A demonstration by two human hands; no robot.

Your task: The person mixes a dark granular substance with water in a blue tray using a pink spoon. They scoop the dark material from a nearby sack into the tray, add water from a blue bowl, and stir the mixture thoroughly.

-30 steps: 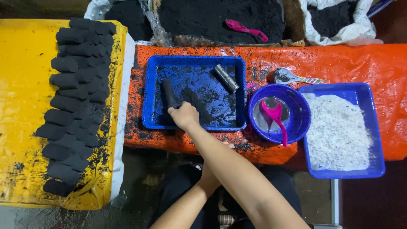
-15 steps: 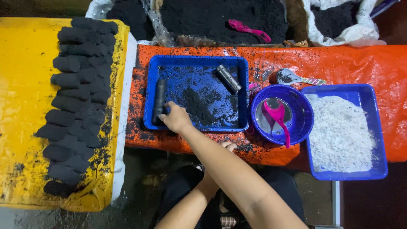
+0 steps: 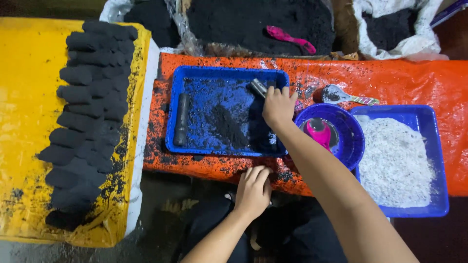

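Across the blue tray (image 3: 195, 78) goes the right hand (image 3: 278, 104), off the dark cylinder at the tray's nine o'clock side and over to the metal tube (image 3: 258, 87) at its one o'clock corner. That dark cylinder (image 3: 182, 119) now lies alone along the left wall. Fingers are curling onto the tube's lower end, closing on it, though whether the grip is firm I cannot tell. Left hand (image 3: 252, 189) rests loosely curled on the orange sheet's (image 3: 414, 83) near edge, at six o'clock of the tray, holding nothing.

Risk from here: the tube is short, shiny and dusted with black powder, so it looks slippery, and a pinch on one end could let it tip and scatter powder onto the sheet. The forearm also passes close over the purple bowl (image 3: 351, 146) with its pink scoop (image 3: 319, 132) at three o'clock; a careless pull back could knock it. Black moulded pieces (image 3: 87, 112) sit stacked on the yellow board (image 3: 24, 122), far at nine o'clock.
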